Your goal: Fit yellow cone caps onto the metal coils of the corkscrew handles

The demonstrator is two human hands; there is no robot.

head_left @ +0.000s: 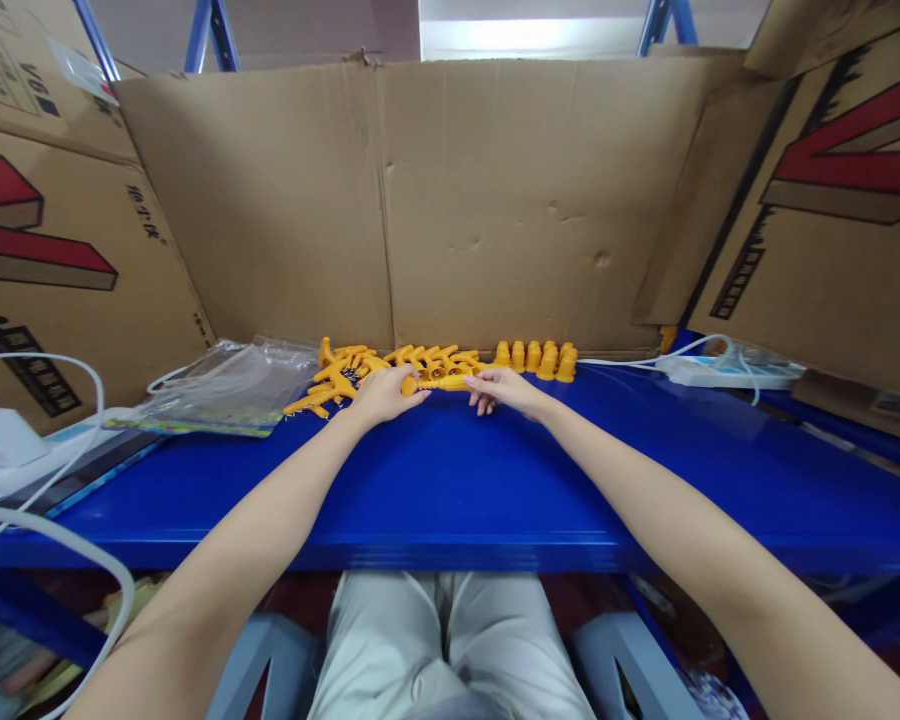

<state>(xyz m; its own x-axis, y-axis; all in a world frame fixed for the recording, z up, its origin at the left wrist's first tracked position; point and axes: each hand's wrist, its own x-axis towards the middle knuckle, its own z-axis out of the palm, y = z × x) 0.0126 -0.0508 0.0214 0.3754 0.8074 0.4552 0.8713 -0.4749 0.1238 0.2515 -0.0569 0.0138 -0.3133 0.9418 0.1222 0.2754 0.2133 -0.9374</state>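
Note:
My left hand point(385, 394) pinches a round yellow cup-shaped piece point(409, 385) over the blue table. My right hand point(501, 388) is closed on a slim yellow plastic part point(450, 382), whose narrow ribbed end points left toward that cup. Whether the two pieces touch is too small to make out. Just beyond and left of my left hand lies a pile of branched yellow plastic parts point(334, 383), some with thin metal tips. More yellow parts point(431, 356) lie in a row behind both hands. Several yellow caps point(547, 360) stand upright beyond my right hand.
Cardboard panels point(532, 200) wall off the back, with printed boxes point(52, 260) at both sides. Clear plastic bags point(225, 390) lie at left on the blue table point(450, 480). White power strips point(727, 372) with cables sit on each side.

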